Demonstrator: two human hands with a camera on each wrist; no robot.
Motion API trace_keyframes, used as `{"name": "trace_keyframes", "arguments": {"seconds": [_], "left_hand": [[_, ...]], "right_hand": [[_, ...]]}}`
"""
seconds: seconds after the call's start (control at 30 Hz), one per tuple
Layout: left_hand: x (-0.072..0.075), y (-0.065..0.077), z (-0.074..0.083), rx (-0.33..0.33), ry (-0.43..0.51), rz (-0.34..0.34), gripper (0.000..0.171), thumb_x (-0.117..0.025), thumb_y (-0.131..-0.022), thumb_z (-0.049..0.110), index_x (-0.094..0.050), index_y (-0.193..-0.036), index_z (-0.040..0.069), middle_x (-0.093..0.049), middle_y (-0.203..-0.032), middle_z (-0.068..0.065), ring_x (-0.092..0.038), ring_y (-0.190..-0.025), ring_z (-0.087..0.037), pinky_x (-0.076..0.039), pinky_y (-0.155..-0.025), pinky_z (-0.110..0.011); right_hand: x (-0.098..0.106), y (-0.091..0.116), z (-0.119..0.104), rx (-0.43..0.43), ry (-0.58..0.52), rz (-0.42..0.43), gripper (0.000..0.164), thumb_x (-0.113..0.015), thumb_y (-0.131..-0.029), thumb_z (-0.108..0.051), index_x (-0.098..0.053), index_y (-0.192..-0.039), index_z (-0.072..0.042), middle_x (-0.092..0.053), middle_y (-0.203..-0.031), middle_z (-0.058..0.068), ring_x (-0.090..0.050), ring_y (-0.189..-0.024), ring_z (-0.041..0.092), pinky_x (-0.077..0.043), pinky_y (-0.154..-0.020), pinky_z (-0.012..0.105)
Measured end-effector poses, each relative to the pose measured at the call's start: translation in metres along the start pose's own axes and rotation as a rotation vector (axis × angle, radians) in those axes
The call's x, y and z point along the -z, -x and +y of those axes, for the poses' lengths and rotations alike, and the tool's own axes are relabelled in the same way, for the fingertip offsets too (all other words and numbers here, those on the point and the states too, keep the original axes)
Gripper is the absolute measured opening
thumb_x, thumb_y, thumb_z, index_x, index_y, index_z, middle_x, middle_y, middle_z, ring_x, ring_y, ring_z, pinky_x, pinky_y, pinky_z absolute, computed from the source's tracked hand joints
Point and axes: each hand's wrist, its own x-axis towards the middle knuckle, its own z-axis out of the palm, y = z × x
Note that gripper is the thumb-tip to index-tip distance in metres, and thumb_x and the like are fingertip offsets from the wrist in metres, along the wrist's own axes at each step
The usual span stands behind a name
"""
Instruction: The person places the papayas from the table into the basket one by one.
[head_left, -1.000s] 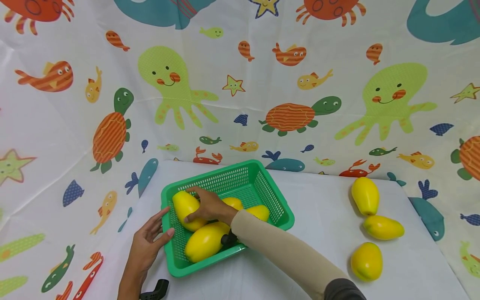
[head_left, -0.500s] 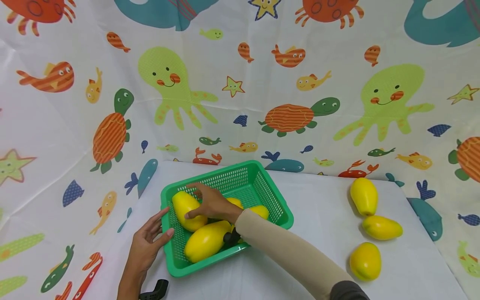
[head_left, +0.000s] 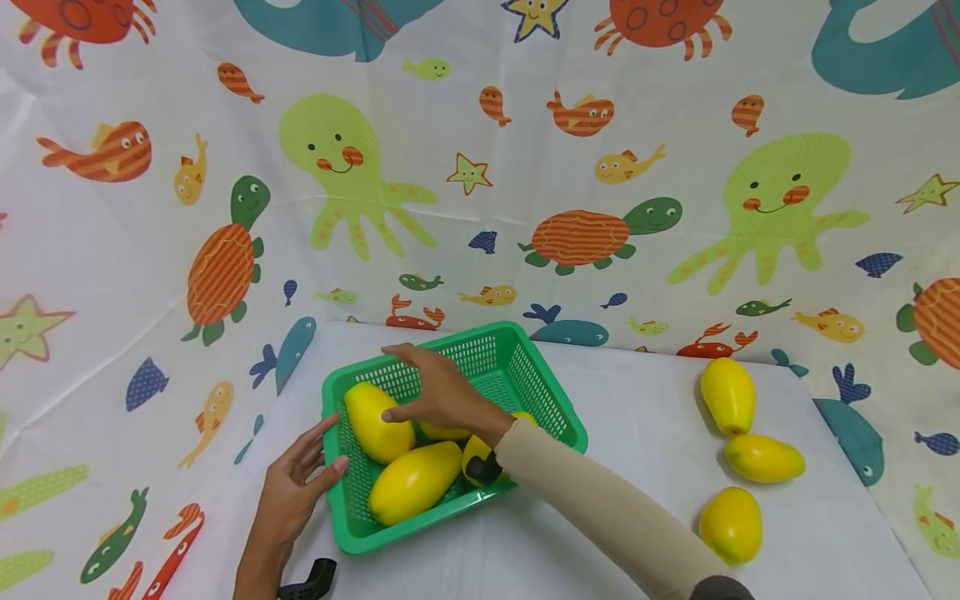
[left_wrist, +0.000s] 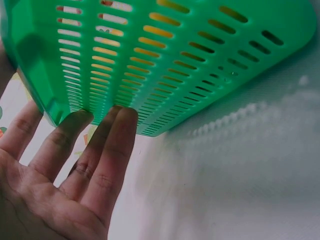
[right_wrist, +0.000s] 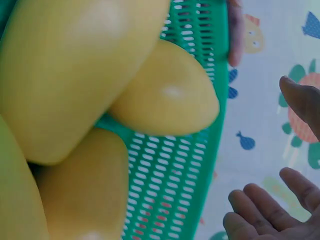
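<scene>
In the head view a green slotted plastic basket (head_left: 561, 392) holds several smooth yellow fruits, shaped like mangoes or papayas. My right hand (head_left: 450, 396) is over the basket, its fingers spread and its thumb beside the fruit at the left end (head_left: 373, 429). The right wrist view shows the fingers (right_wrist: 267, 210) apart with nothing between them. Another large fruit (head_left: 415, 485) lies at the front, and others are partly hidden under my right hand and wrist. My left hand (head_left: 288, 492) is at the basket's left end; its straight fingers (left_wrist: 112, 160) rest against the outer wall.
Three more yellow fruits lie on the white table at the right: one at the back (head_left: 727, 396), one in the middle (head_left: 765, 458) and one nearer (head_left: 731, 525). A cloth with sea animals (head_left: 581, 237) hangs behind. A black mount (head_left: 318, 579) is by my left wrist.
My right hand has lifted off the fruit at the left end and moved right and up, its fingers spreading. That fruit stays in the basket. My left hand has not moved.
</scene>
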Motion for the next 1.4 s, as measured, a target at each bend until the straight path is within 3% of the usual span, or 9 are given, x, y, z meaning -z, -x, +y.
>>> {"name": "trace_keyframes", "arguments": {"seconds": [0.4,0.57,0.9,1.4], "left_hand": [[0.001,0.000,0.000,-0.014,-0.020,0.001,0.062,-0.070,-0.105,0.028,-0.046,-0.162,0.029,-0.056,-0.159,-0.014,-0.063,-0.117,0.005,-0.053,-0.095,-0.011],[0.001,-0.001,-0.001,-0.009,-0.044,0.004,0.062,-0.070,-0.105,0.031,-0.045,-0.162,0.030,-0.056,-0.159,-0.012,-0.063,-0.117,0.007,-0.053,-0.096,-0.011],[0.000,0.000,0.001,0.001,-0.040,0.013,0.062,-0.071,-0.104,0.030,-0.047,-0.161,0.032,-0.055,-0.161,-0.009,-0.060,-0.119,0.010,-0.048,-0.096,-0.006],[0.000,0.000,0.004,0.004,-0.064,0.011,0.063,-0.071,-0.104,0.032,-0.046,-0.162,0.031,-0.056,-0.160,-0.010,-0.059,-0.117,0.011,-0.047,-0.096,-0.005]], "right_hand": [[0.032,0.018,0.010,0.032,0.009,0.162,0.088,-0.090,-0.087,-0.030,-0.045,-0.162,-0.028,-0.044,-0.169,0.004,-0.043,-0.154,0.032,-0.039,-0.125,0.059],[0.054,0.028,0.018,0.039,0.000,0.263,0.087,-0.091,-0.086,-0.029,-0.047,-0.161,-0.029,-0.048,-0.164,0.004,-0.048,-0.150,0.031,-0.041,-0.123,0.058],[0.086,0.044,0.031,0.016,0.011,0.381,0.086,-0.091,-0.086,-0.034,-0.048,-0.160,-0.030,-0.049,-0.164,0.000,-0.048,-0.150,0.029,-0.041,-0.122,0.062],[0.124,0.057,0.070,0.038,0.066,0.562,0.085,-0.092,-0.086,-0.029,-0.049,-0.159,-0.024,-0.052,-0.160,0.009,-0.050,-0.147,0.033,-0.046,-0.117,0.062]]}}
